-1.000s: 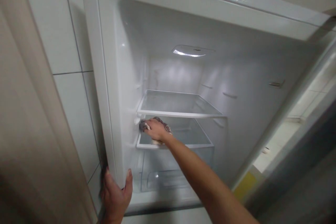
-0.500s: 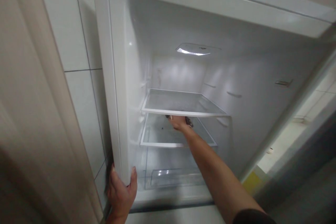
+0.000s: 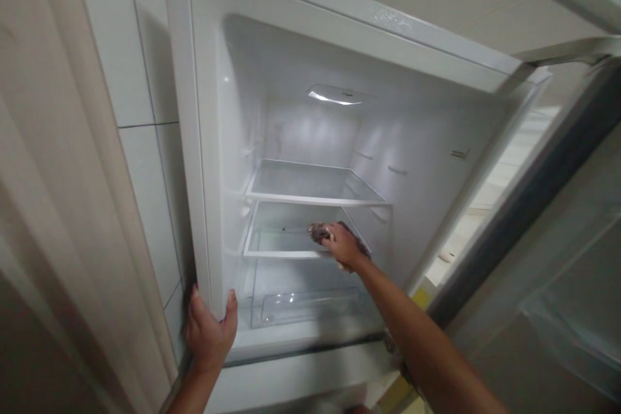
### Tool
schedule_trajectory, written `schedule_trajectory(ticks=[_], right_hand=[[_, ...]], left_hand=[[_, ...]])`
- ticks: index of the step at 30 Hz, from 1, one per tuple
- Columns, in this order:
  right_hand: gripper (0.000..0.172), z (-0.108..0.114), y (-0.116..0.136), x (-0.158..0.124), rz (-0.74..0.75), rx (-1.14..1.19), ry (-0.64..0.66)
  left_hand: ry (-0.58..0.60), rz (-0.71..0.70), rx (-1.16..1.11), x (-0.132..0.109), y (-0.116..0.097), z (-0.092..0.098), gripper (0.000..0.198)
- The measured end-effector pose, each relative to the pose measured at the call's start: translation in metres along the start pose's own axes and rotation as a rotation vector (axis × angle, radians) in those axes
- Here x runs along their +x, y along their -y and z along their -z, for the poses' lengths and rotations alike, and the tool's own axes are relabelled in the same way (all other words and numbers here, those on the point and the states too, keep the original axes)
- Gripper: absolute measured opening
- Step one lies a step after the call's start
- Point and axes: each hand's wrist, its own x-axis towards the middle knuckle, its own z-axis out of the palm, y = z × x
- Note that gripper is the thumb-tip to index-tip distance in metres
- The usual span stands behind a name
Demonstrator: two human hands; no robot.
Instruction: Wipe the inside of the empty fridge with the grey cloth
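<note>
1. Head view, centre: R hand (image 3: 343, 244) is reaching into the open fridge (image 3: 196, 174). It's pressing a dark patterned cloth (image 3: 317, 231) onto the lower glass shelf (image 3: 272, 244), at the shelf's near right part. Fingers are curling over the cloth and holding it.
2. Head view, left: L hand (image 3: 209, 333) is gripping the fridge's near left edge, low down. Thumb is sitting on the inner side, fingers are wrapping round the outer side next to the tiled wall (image 3: 145, 174).
3. Head view, progress (judging only):
   - Wiping is prob. mid-way on the lower shelf. A small dark speck is showing on the glass left of the cloth, so that part is likely not done yet.
   - Upper glass shelf (image 3: 310, 182) is looking bare w/ no obvious marks; can't tell if it's been wiped.
   - Clear drawer (image 3: 301, 307) at the bottom is sitting well below the cloth, apparently not reached yet.
</note>
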Motion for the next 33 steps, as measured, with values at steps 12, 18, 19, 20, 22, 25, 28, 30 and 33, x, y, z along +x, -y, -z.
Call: schedule_trajectory(ticks=[12, 18, 19, 20, 22, 25, 28, 30, 33], right_hand=[[0.033, -0.06, 0.145, 0.035, 0.032, 0.351, 0.036], [0.05, -0.102, 0.22, -0.018, -0.048, 0.908, -0.271], [0.048, -0.102, 0.223, -0.033, -0.003, 0.938, -0.289], [0.046, -0.097, 0.227, -0.046, 0.046, 0.95, -0.319], [0.044, -0.075, 0.234, -0.057, 0.16, 0.912, -0.419], [0.054, -0.008, 0.258, -0.029, 0.393, 0.696, -0.572], [0.064, 0.079, 0.29, 0.032, 0.514, 0.369, -0.703], [0.063, 0.124, 0.307, 0.065, 0.546, 0.216, -0.79], [0.059, 0.142, 0.313, 0.078, 0.624, 0.052, -0.834]], left_hand=[[0.05, 0.063, -0.052, 0.001, -0.004, 0.001, 0.097], [0.022, -0.028, -0.058, -0.004, 0.006, -0.003, 0.095], [0.023, -0.051, -0.066, -0.006, 0.009, -0.004, 0.095], [0.03, -0.066, -0.071, -0.008, 0.01, -0.005, 0.094], [0.036, -0.069, -0.063, -0.011, 0.012, -0.007, 0.088], [-0.011, -0.027, -0.032, -0.011, 0.009, -0.01, 0.086], [-0.06, -0.018, -0.011, -0.008, 0.006, -0.011, 0.092], [-0.079, -0.054, -0.011, -0.006, 0.005, -0.011, 0.092], [-0.103, -0.097, -0.018, -0.004, 0.004, -0.01, 0.091]])
